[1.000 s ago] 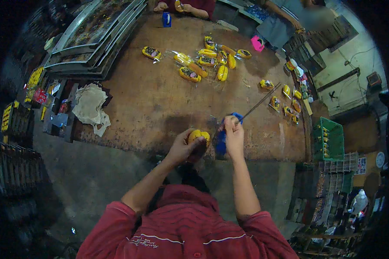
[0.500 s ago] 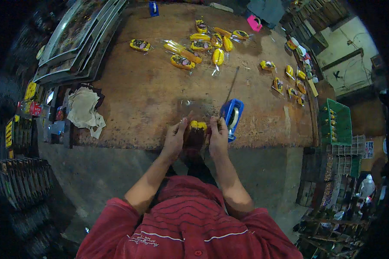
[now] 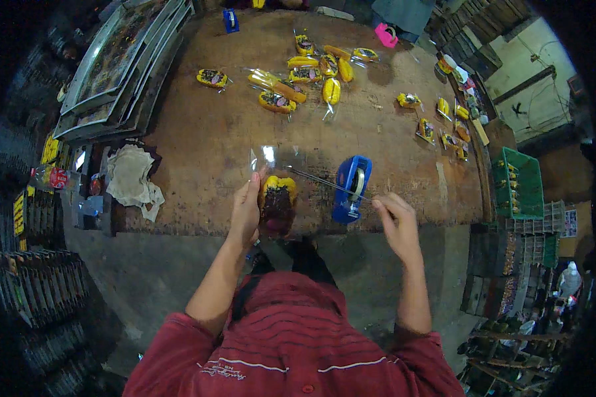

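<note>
Holding yellow bun (image 3: 278,197), left hand (image 3: 246,206), white lettering (image 3: 225,372) on red shirt (image 3: 288,331)

Broad brown wooden bench (image 3: 212,145), worn and darkly stained. Toward its far middle, a loose cluster of wrapped yellow buns (image 3: 330,91), with a single bun (image 3: 211,78) apart at left and a smaller group (image 3: 426,129) at right. Near the front edge, a blue tape dispenser (image 3: 351,192); along the far side, a pink dispenser (image 3: 386,35). Toward the left end, crumpled pale cloth (image 3: 130,175).
</note>
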Action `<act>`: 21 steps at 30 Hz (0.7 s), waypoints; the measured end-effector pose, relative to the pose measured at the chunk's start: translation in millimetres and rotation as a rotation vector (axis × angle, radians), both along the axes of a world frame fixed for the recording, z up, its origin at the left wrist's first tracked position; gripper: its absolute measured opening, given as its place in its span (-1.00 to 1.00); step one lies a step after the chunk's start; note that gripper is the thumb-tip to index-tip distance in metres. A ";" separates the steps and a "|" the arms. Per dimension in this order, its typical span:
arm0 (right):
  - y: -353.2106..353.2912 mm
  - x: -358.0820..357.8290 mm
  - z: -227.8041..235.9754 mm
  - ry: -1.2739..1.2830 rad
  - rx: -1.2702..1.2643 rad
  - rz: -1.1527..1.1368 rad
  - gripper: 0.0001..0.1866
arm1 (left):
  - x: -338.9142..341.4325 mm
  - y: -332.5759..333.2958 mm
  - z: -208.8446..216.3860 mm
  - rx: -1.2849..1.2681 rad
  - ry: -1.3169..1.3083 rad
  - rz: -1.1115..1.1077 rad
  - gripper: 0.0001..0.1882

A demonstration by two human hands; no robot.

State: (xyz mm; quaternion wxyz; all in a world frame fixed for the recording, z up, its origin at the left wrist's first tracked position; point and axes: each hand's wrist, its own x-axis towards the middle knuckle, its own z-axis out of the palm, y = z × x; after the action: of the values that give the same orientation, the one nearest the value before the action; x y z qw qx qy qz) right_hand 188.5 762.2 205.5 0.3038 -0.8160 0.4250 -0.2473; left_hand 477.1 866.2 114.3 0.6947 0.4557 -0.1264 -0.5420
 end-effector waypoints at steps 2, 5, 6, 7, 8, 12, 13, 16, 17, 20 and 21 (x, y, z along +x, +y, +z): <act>-3.5 -10.9 19.5 0.052 -0.097 -0.001 -0.85 | 0.3 1.0 11.9 0.038 -0.056 -0.009 -0.45; -6.9 -16.2 38.4 0.075 -0.194 -0.007 -0.86 | -3.3 0.3 25.8 -0.147 -0.097 0.055 -0.41; -7.9 -16.7 41.9 0.079 -0.200 -0.011 -0.86 | -2.6 1.1 29.7 -0.118 -0.120 0.051 -0.40; -9.1 -17.3 44.2 0.086 -0.197 -0.036 -0.86 | -1.4 2.0 32.8 -0.144 -0.135 0.024 -0.38; -10.2 -17.7 45.0 0.110 -0.196 -0.045 -0.87 | -1.3 2.6 35.1 -0.144 -0.136 0.009 -0.36; -14.5 -20.0 42.4 0.062 -0.208 -0.003 -0.88 | 0.0 3.1 37.8 -0.236 -0.161 -0.011 -0.32; -15.5 -20.0 41.4 0.056 -0.205 -0.005 -0.88 | 0.3 2.5 37.3 -0.236 -0.165 -0.012 -0.29; -18.3 -18.9 40.3 0.061 -0.203 -0.018 -0.88 | 1.5 0.0 34.3 -0.234 -0.168 0.030 -0.27; -19.2 -18.2 40.3 0.067 -0.204 -0.024 -0.88 | 2.6 -0.3 33.1 -0.239 -0.178 0.032 -0.27; -21.9 -15.2 39.6 0.059 -0.186 -0.015 -0.88 | 6.1 -0.1 29.0 -0.242 -0.176 0.014 -0.27; -22.9 -14.0 38.8 0.050 -0.198 -0.003 -0.88 | 7.2 0.3 27.4 -0.248 -0.171 -0.008 -0.28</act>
State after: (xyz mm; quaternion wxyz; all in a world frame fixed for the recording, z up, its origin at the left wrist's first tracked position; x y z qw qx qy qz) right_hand 174.5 739.3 244.3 0.2107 -0.8473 0.4071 -0.2683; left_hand 484.4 866.5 141.6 0.7302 0.4103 -0.2527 -0.4843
